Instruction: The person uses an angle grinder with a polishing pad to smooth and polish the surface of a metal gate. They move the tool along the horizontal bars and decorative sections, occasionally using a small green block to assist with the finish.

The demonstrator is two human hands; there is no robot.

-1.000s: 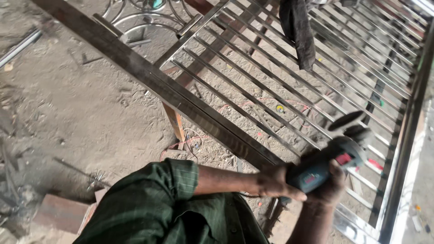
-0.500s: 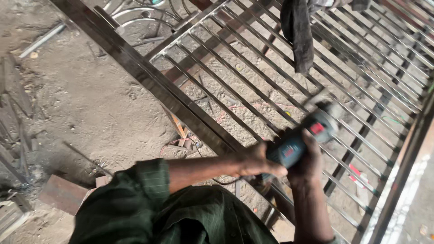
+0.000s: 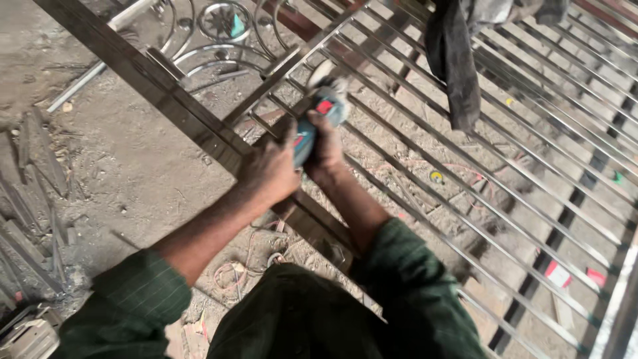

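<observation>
Ahead of the person, both hands wrap the grinder (image 3: 318,123): left hand (image 3: 269,169) at its rear, right hand (image 3: 327,147) nearer the disc, pointing up-right onto the gate bars (image 3: 425,139).

hands: left hand (image 3: 269,171) and right hand (image 3: 325,147) both wrap the grinder (image 3: 318,119), pressed against the gate (image 3: 505,199), so no room between them.
gate bars: thin rails run close together; gaps look too narrow for a hand.
gate frame: the broad bar (image 3: 166,93) crosses from the upper left, blocking the way along the gate's left edge.
cloth (image 3: 455,60): hangs over the bars near the gate's top edge.
left side: bare ground (image 3: 133,166) lies open beside the frame.
far left: metal scraps (image 3: 33,199) crowd the ground.
</observation>
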